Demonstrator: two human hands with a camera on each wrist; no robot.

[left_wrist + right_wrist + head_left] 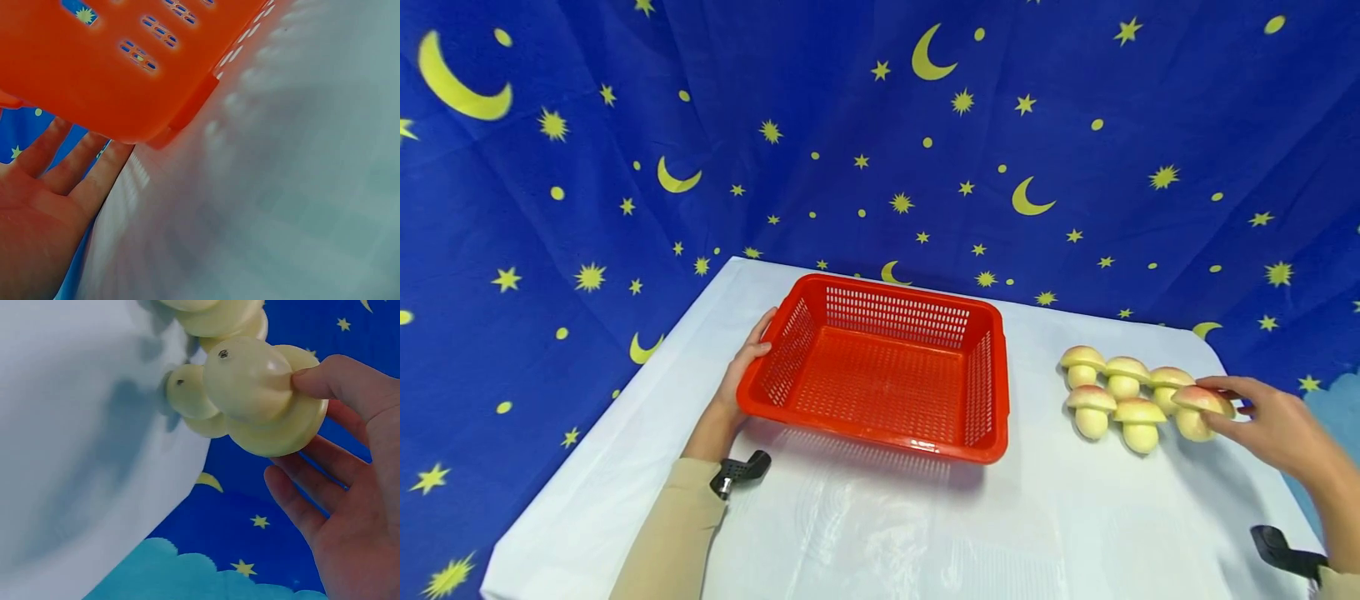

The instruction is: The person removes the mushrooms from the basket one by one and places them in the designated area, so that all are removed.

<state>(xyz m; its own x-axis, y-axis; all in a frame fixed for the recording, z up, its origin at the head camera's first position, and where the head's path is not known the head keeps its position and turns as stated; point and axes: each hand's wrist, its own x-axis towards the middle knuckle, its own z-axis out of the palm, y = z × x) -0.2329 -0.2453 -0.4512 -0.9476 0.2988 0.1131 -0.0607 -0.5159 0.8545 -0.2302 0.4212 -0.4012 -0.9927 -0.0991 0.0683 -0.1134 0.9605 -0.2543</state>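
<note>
A red plastic basket [880, 450] with slotted walls sits on the white-covered table. My left hand [747, 360] rests against its left side, thumb at the rim. In the left wrist view the fingers [94, 178] look fairly straight, their tips at the outer wall. Several mushrooms [1091, 410] with pinkish-yellow caps and pale stems stand in two rows at the right. My right hand [1273, 417] pinches the nearest right mushroom [1197, 402] by its cap. The right wrist view shows the thumb [312, 381] on one side of this mushroom [250, 378], with other fingers behind the cap.
A dark blue cloth [820, 100] with yellow moons and stars hangs behind the table and along its sides. The white tabletop [880, 533] lies in front of the basket and between it and the mushrooms. Black wrist mounts [739, 473] show at both cuffs.
</note>
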